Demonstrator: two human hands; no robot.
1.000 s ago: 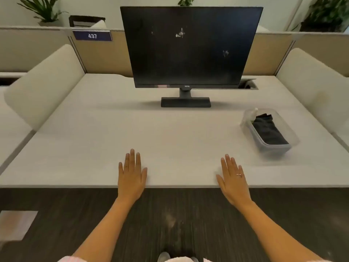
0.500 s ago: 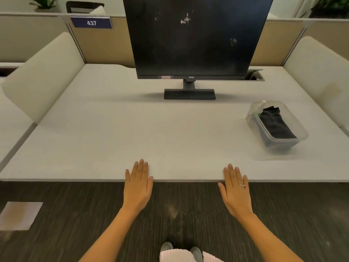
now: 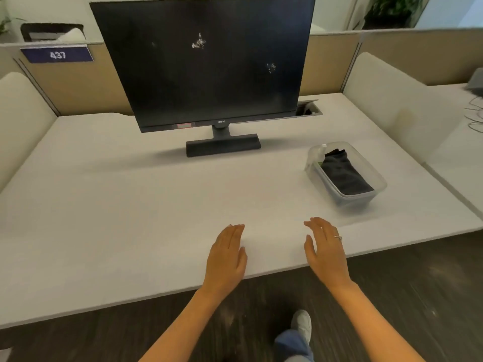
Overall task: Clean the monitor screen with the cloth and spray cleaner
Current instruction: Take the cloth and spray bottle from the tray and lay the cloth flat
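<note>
Across the middle of the frame, desk (image 3: 130, 205): a pale grey-white top that runs from the left edge to the right edge, its near rim slanting up toward the right.
Monitor (image 3: 209, 61): upper centre of the frame, upright on a dark flat base (image 3: 223, 147); the dark screen carries white smudges, one cluster (image 3: 198, 43) near the top centre and a smaller one (image 3: 271, 67) to its right.
Writing on the monitor: a small logo at the centre of the lower bezel, too blurred to read with certainty; a pinkish sticker (image 3: 184, 125) sits left of it, its text illegible.
Left hand (image 3: 226, 259): lower centre, palm down over the near rim of the desk, fingers straight and held close together, holding nothing; whether it touches the top cannot be told.
Right hand (image 3: 325, 253): just right of the left hand and apart from it, palm turned slightly inward, fingers loosely extended and a little curled at the tips, empty; a ring (image 3: 338, 237) shows on one finger.
Plastic bin (image 3: 376, 178): clear, right of centre on the desk, well apart from both hands.
Cloth (image 3: 345, 173): dark, folded, lying inside the bin.
Spray cleaner (image 3: 321, 152): at the bin's far left corner beside the cloth, only its pale top clearly seen.
Sign (image 3: 57, 54): upper left of the frame, on the partition, dark blue with the white number 437.
</note>
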